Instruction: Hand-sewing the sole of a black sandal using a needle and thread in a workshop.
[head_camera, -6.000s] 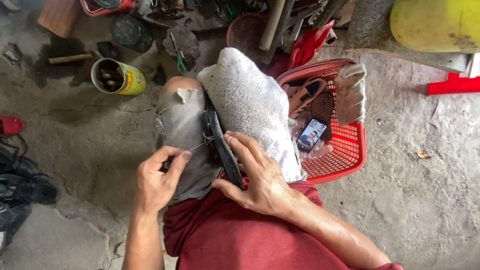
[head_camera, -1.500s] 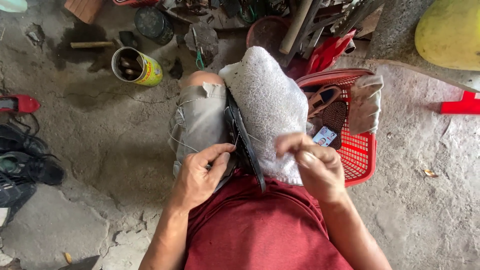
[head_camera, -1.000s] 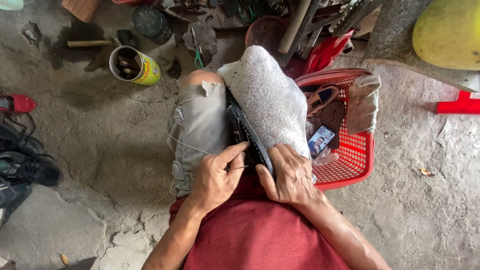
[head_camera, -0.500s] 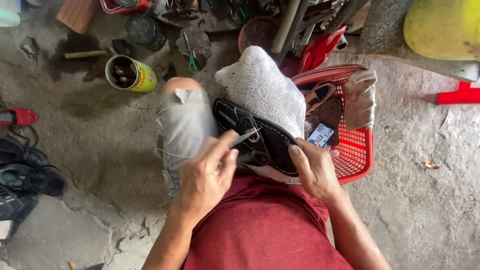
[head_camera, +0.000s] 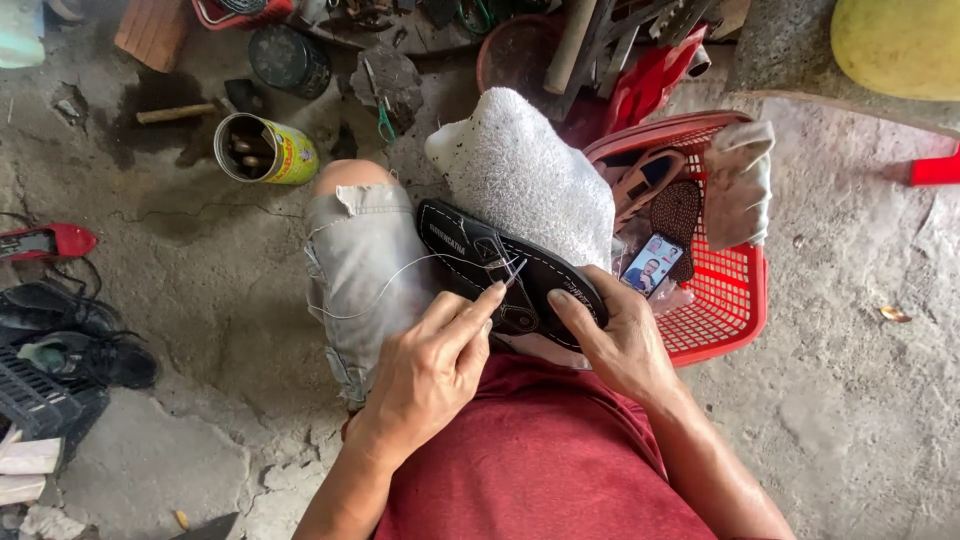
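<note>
We braced the black sandal (head_camera: 510, 272) on our lap, right hand (head_camera: 622, 345) clamping it steady, left hand (head_camera: 432, 372) pinching what seemed a needle (head_camera: 513, 272) with thread (head_camera: 385, 285).

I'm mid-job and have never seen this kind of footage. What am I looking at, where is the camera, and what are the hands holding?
There is no machine here: the camera sits on a person's head and looks down at their own lap and two bare hands. A black sandal lies across the knees on a white towel. The left hand pinches a thin needle trailing pale thread at the sandal's strap. The right hand steadies the sandal's near end. On the concrete floor beside them stand a red basket holding a phone and a yellow tin can; dark shoes lie at the left.
</note>
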